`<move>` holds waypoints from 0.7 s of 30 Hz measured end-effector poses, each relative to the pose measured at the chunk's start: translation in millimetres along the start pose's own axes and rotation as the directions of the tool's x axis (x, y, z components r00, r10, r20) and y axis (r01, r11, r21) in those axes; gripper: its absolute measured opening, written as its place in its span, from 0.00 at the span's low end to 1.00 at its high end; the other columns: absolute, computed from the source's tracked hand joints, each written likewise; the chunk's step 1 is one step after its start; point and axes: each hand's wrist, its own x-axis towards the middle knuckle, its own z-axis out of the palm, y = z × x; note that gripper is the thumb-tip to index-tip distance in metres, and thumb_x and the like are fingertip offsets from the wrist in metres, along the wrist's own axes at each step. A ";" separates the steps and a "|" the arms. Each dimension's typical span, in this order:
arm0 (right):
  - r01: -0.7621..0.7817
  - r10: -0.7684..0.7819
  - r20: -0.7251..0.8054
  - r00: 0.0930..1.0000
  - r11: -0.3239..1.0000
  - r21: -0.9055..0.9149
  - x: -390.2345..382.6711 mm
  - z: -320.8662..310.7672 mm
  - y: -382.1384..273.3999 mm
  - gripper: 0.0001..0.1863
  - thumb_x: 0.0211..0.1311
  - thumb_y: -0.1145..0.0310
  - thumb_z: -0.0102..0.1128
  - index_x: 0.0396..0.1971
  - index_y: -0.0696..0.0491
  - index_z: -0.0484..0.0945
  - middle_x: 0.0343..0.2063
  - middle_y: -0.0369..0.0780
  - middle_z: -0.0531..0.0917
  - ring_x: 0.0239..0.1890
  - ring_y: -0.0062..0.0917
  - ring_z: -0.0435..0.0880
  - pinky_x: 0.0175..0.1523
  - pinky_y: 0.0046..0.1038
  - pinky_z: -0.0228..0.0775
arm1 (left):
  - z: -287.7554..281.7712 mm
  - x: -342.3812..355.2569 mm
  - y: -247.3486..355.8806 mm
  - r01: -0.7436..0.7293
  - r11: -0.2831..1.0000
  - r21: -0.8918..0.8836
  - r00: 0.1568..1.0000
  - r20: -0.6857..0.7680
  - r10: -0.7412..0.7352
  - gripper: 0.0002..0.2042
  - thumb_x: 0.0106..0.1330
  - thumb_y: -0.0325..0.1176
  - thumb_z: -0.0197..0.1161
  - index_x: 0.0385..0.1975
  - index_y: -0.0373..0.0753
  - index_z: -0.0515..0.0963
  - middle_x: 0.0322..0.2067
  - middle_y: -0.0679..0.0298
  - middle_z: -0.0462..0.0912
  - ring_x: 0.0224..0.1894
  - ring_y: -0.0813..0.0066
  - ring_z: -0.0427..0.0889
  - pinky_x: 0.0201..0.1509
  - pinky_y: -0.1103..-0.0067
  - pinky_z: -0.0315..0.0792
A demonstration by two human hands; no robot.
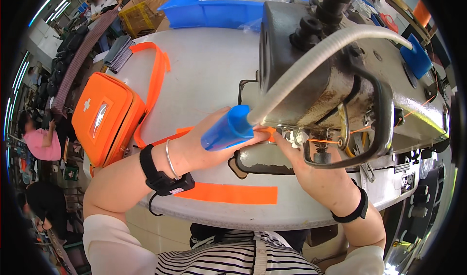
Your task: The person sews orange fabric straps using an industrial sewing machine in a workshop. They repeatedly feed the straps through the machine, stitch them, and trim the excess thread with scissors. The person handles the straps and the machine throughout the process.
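An orange webbing strap [165, 140] runs from an orange zip bag with a white cross [104, 117] to the needle area of a dark industrial sewing machine [311, 90]. Over the strap lies my left hand [214, 141], its thumb stretched toward the needle; the blue lamp shade [228, 128] covers much of it. From the other side my right hand [311, 170] meets the strap's end with its thumb. Its other fingers are mostly behind the machine's metal guard [377, 124]. Both hands appear closed on the strap. Orange thread [360, 129] leads to the needle area.
A loose orange strip [226, 193] lies near the table's front edge. Behind stands a blue bin [209, 12] with clear plastic in it. The lamp's flexible neck [311, 66] arches over the machine. Dark folded pieces [118, 53] sit at the table's left edge. Other people work farther left.
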 end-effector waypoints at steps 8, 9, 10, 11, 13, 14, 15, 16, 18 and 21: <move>-0.046 0.046 0.008 0.999 0.938 0.343 8.4 -2.8 4.7 0.23 0.53 0.77 0.53 0.52 0.56 0.76 0.43 0.47 0.81 0.47 0.39 0.78 0.54 0.38 0.68 | -2.8 1.6 7.1 -0.052 0.988 0.142 0.998 0.039 0.047 0.12 0.68 0.36 0.64 0.30 0.35 0.72 0.22 0.62 0.69 0.26 0.69 0.65 0.32 0.73 0.64; -0.063 0.059 0.023 0.998 0.929 0.365 7.6 -3.3 4.6 0.23 0.52 0.77 0.53 0.51 0.56 0.76 0.44 0.48 0.80 0.47 0.40 0.78 0.55 0.39 0.68 | -6.1 1.4 12.7 0.007 0.982 0.188 0.995 0.099 -0.026 0.09 0.68 0.35 0.63 0.34 0.36 0.76 0.25 0.61 0.73 0.28 0.67 0.70 0.35 0.72 0.67; -0.081 0.072 0.037 0.997 0.919 0.387 6.3 -3.4 4.6 0.23 0.52 0.77 0.53 0.51 0.56 0.77 0.44 0.48 0.80 0.47 0.41 0.78 0.55 0.40 0.67 | -6.4 1.3 11.5 -0.082 0.960 0.269 0.992 0.114 0.053 0.07 0.67 0.34 0.63 0.36 0.37 0.77 0.26 0.61 0.75 0.30 0.65 0.72 0.37 0.72 0.68; -0.099 0.085 0.052 0.995 0.907 0.409 5.5 -3.3 4.4 0.22 0.52 0.77 0.53 0.51 0.56 0.77 0.45 0.48 0.80 0.48 0.42 0.77 0.55 0.40 0.67 | -5.9 1.3 8.6 -0.170 0.923 0.346 0.982 0.135 0.131 0.07 0.66 0.33 0.63 0.38 0.38 0.78 0.28 0.61 0.77 0.33 0.64 0.74 0.39 0.72 0.69; -0.097 0.069 0.085 0.994 0.914 0.394 5.8 -1.5 3.6 0.22 0.52 0.77 0.53 0.50 0.56 0.77 0.46 0.48 0.79 0.49 0.42 0.77 0.56 0.42 0.66 | -5.9 2.1 3.2 -0.290 0.844 0.450 0.956 0.168 0.240 0.08 0.64 0.31 0.63 0.42 0.41 0.80 0.33 0.62 0.81 0.38 0.62 0.77 0.43 0.71 0.70; -0.097 0.062 0.102 0.993 0.917 0.386 6.2 -1.3 3.3 0.21 0.52 0.77 0.53 0.49 0.56 0.77 0.47 0.49 0.79 0.50 0.42 0.76 0.57 0.42 0.65 | -6.2 2.6 0.4 -0.325 0.815 0.480 0.946 0.175 0.274 0.10 0.63 0.30 0.63 0.43 0.43 0.81 0.35 0.63 0.82 0.41 0.61 0.77 0.46 0.71 0.70; -0.082 0.060 0.070 0.996 0.924 0.374 7.2 -2.0 3.3 0.21 0.52 0.77 0.53 0.49 0.56 0.78 0.47 0.49 0.79 0.50 0.42 0.76 0.58 0.43 0.65 | -5.8 2.7 -2.9 -0.358 0.784 0.508 0.934 0.184 0.307 0.11 0.62 0.29 0.63 0.45 0.45 0.81 0.38 0.65 0.83 0.43 0.61 0.78 0.49 0.70 0.70; -0.067 0.058 0.038 0.998 0.930 0.362 8.6 -2.9 3.5 0.21 0.52 0.78 0.53 0.49 0.56 0.78 0.47 0.48 0.79 0.50 0.41 0.76 0.58 0.43 0.64 | -4.5 2.1 -7.6 -0.378 0.761 0.528 0.924 0.162 0.347 0.11 0.62 0.29 0.63 0.44 0.46 0.81 0.39 0.66 0.84 0.44 0.61 0.78 0.51 0.70 0.69; -0.055 0.057 0.005 0.998 0.934 0.354 9.4 -3.3 3.5 0.21 0.52 0.78 0.53 0.49 0.56 0.78 0.48 0.48 0.79 0.51 0.41 0.75 0.59 0.44 0.63 | -1.2 1.3 -15.3 -0.414 0.712 0.567 0.897 0.120 0.425 0.11 0.61 0.28 0.63 0.42 0.48 0.82 0.43 0.68 0.85 0.46 0.62 0.78 0.54 0.69 0.66; -0.057 0.062 -0.003 0.998 0.934 0.352 8.6 -1.2 2.8 0.22 0.52 0.78 0.53 0.49 0.56 0.78 0.48 0.47 0.79 0.52 0.41 0.75 0.60 0.44 0.62 | -0.6 2.2 -15.0 -0.404 0.718 0.566 0.902 0.115 0.417 0.11 0.60 0.28 0.63 0.41 0.50 0.82 0.47 0.69 0.85 0.48 0.62 0.78 0.57 0.67 0.63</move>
